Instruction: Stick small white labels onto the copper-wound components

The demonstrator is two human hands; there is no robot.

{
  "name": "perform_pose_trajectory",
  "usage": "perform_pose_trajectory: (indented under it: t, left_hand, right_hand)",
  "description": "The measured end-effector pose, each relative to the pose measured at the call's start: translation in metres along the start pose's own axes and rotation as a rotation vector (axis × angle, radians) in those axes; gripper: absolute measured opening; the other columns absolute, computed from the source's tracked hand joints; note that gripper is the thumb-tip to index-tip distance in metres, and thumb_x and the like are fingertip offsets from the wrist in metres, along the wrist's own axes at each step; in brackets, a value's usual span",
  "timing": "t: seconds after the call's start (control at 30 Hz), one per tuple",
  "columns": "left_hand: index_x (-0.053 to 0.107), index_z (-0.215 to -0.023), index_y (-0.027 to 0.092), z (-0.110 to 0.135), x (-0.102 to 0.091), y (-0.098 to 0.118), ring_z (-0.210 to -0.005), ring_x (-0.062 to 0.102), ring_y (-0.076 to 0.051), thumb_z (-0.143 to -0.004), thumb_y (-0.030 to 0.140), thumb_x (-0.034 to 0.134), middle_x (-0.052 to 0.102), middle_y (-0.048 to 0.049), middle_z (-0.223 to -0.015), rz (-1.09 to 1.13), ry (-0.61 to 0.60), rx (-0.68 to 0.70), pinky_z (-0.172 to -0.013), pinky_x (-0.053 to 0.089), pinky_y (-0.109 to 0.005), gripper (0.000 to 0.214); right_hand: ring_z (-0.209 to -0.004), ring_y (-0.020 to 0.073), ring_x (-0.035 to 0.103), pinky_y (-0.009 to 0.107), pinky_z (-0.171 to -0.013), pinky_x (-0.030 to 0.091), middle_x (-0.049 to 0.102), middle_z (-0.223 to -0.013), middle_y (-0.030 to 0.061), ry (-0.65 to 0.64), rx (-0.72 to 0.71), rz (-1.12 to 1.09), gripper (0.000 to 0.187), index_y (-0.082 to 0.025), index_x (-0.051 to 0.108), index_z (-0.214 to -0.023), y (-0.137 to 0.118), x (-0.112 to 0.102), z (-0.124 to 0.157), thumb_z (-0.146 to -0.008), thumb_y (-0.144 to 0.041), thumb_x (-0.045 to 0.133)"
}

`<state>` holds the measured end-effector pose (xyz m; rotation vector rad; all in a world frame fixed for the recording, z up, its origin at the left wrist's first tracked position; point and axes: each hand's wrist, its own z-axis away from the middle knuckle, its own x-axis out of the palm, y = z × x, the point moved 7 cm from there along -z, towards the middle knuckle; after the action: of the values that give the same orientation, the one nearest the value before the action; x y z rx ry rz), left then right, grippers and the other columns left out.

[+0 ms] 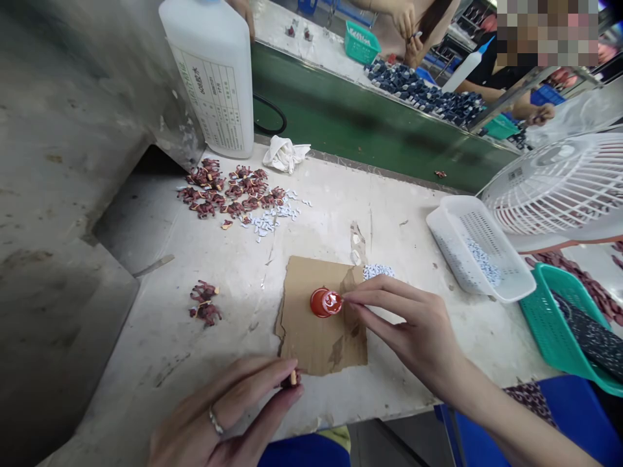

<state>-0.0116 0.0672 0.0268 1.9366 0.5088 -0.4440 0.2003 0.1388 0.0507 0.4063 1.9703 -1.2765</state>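
Note:
My left hand (243, 408), a ring on one finger, pinches a small brown figure (291, 379) with a pale yellow part at the near edge of the cardboard. My right hand (403, 318) has its thumb and fingers closed at the rim of a small red cup (318, 303) holding glossy liquid. Whatever lies between those fingertips is too small to make out. The cup stands on a torn piece of cardboard (311, 347). Small white-blue pieces (378, 271) lie just beyond my right hand. Two similar brown figures (207, 303) rest on the table to the left.
Brown figures (204, 188) and loose pale pieces (265, 224) are heaped near a large white bottle (214, 84) and a crumpled cloth (285, 154). At right are a white basket (457, 259), a green basket (540, 324) and a fan (559, 188). Other people work across the green divider.

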Motion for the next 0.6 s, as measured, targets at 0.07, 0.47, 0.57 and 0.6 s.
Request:
perform_pose_trajectory:
  t: [0.07,0.47,0.57,0.6]
  left_hand:
    - [0.068,-0.114,0.026,-0.001,0.001,0.000,-0.090,0.070,0.001,-0.091,0.019,0.069,0.073,0.0102,-0.108,-0.004,0.022,-0.003,-0.096,0.050,-0.003,0.024]
    - [0.068,-0.112,0.029,-0.006,0.000,0.004,-0.086,0.070,0.006,-0.097,0.026,0.064,0.074,0.0144,-0.103,-0.053,0.076,-0.042,-0.095,0.043,0.006,0.016]
    - [0.067,-0.112,0.026,-0.009,0.005,0.010,-0.086,0.068,0.007,-0.097,0.020,0.062,0.073,0.0122,-0.102,-0.027,0.026,0.001,-0.095,0.043,0.006,0.017]
    - [0.068,-0.110,0.026,-0.010,0.005,0.012,-0.084,0.068,0.006,-0.096,0.019,0.062,0.072,0.0118,-0.101,-0.016,0.032,0.006,-0.095,0.044,0.005,0.016]
  right_hand:
    - [-0.090,0.0113,0.070,0.022,-0.077,0.057,0.073,-0.102,0.0040,-0.009,-0.005,0.010,0.021,-0.019,0.075,-0.110,0.000,0.001,0.001,-0.095,-0.007,0.065]
    - [-0.091,0.0101,0.069,0.021,-0.078,0.057,0.073,-0.100,0.0027,0.055,-0.010,-0.069,0.024,-0.019,0.074,-0.107,-0.015,-0.006,0.004,-0.092,-0.003,0.066]
    - [-0.092,0.0104,0.070,0.020,-0.078,0.059,0.075,-0.098,0.0027,0.063,0.019,-0.240,0.025,-0.019,0.075,-0.105,-0.029,-0.003,0.007,-0.090,-0.001,0.067]
    - [-0.091,0.0107,0.071,0.020,-0.077,0.060,0.075,-0.097,0.0033,0.051,0.021,-0.303,0.025,-0.018,0.076,-0.105,-0.034,0.001,0.007,-0.089,0.000,0.068]
